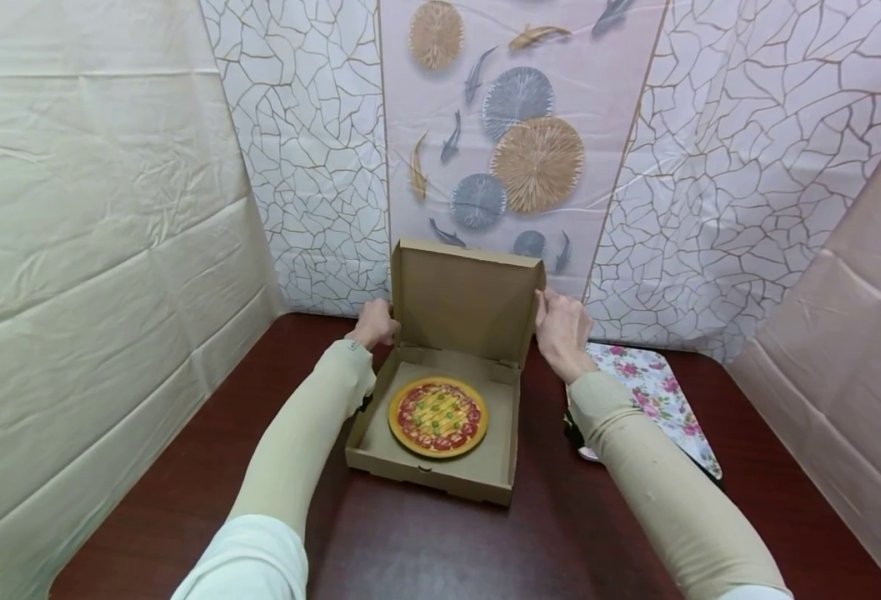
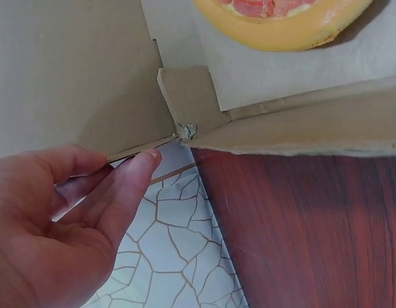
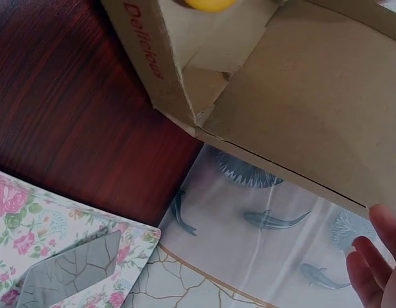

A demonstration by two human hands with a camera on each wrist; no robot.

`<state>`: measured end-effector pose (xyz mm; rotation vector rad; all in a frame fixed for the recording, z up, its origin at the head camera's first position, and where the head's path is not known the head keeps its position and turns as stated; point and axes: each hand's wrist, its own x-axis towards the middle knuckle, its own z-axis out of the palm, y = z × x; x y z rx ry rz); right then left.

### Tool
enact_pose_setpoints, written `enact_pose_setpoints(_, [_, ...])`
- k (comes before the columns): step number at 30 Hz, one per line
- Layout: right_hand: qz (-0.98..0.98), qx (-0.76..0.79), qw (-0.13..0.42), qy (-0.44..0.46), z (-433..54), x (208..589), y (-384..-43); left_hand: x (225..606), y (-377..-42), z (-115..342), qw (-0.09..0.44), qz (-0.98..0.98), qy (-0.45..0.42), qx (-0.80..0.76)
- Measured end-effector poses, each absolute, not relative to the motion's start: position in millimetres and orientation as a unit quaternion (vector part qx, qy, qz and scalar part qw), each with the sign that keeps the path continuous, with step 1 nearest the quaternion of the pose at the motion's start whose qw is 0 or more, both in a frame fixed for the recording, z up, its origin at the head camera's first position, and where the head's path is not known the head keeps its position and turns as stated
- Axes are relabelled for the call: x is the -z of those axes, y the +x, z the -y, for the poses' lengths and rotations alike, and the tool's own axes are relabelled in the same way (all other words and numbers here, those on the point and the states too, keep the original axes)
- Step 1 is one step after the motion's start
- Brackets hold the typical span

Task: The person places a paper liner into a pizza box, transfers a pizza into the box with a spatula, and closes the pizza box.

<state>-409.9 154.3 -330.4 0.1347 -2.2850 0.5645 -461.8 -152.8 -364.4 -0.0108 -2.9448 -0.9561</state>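
An open cardboard pizza box stands on the dark table, its lid raised and leaning toward the back. Inside, on a pale liner, lies a round pizza with red and green toppings and yellow streaks. My left hand pinches the lid's left side edge near the hinge corner; its thumb and fingers show in the left wrist view. At the lid's right side edge, my right hand holds the cardboard between thumb and fingers, partly cut off in the right wrist view.
To the right lies a floral board, partly behind my right forearm. A flat shiny piece of unclear kind rests on it. Patterned cloth hangs behind the table, and beige cloth walls flank it.
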Motion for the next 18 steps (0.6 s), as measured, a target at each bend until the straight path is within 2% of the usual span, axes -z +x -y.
enact_pose_setpoints(9, [0.898,-0.246,0.361,0.059,-154,323,-410,363,-457,153,0.030,0.954,-0.020,0.298])
enact_pose_setpoints(14, [0.894,-0.252,0.365,0.067,-156,323,-410,361,-457,155,0.004,0.953,-0.012,0.303])
enact_pose_setpoints(18, [0.885,-0.249,0.385,0.078,-157,325,-411,363,-468,159,-0.022,0.947,-0.015,0.319])
